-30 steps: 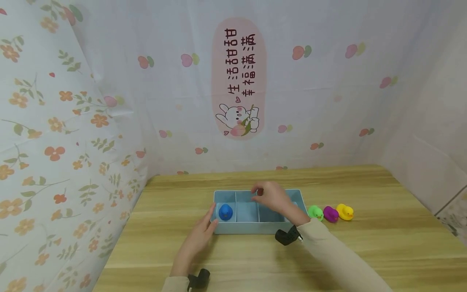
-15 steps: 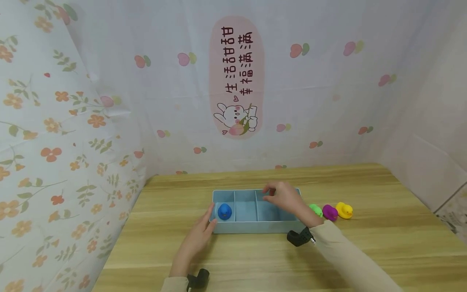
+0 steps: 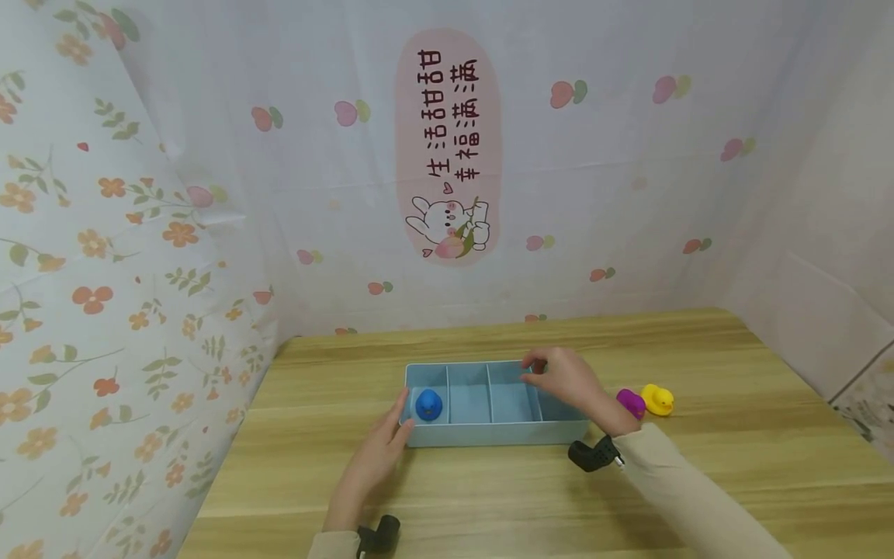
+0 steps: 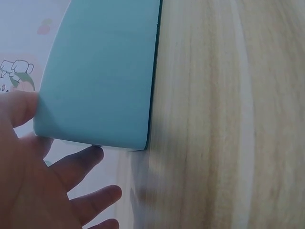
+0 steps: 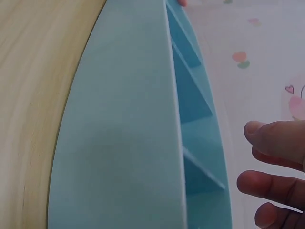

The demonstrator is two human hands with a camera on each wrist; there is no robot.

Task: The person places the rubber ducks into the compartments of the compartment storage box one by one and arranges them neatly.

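A pale blue divided box point(image 3: 496, 435) lies lengthwise on the table. In its leftmost compartment sits a blue toy duck point(image 3: 429, 405). My left hand point(image 3: 380, 446) rests at the box's left end, fingers along the end wall and thumb at the near corner. In the left wrist view, its other fingers point(image 4: 97, 202) are spread and straight beside the box. My right hand point(image 3: 564, 379) hovers over the box's right part, fingers loosely bent with nothing between them. A purple toy duck point(image 3: 632, 404) lies right of the box, partly behind my right wrist.
A yellow toy duck point(image 3: 658, 400) is on the table point(image 3: 489, 497) just right of the purple one. Behind the table hangs a printed curtain point(image 3: 335, 194), and a floral cloth point(image 3: 126, 310) hangs on the left.
My right hand has moved rightward above the box, uncovering the middle compartments. A green duck seen earlier is now hidden behind that arm. The left hand stays at the box's end.
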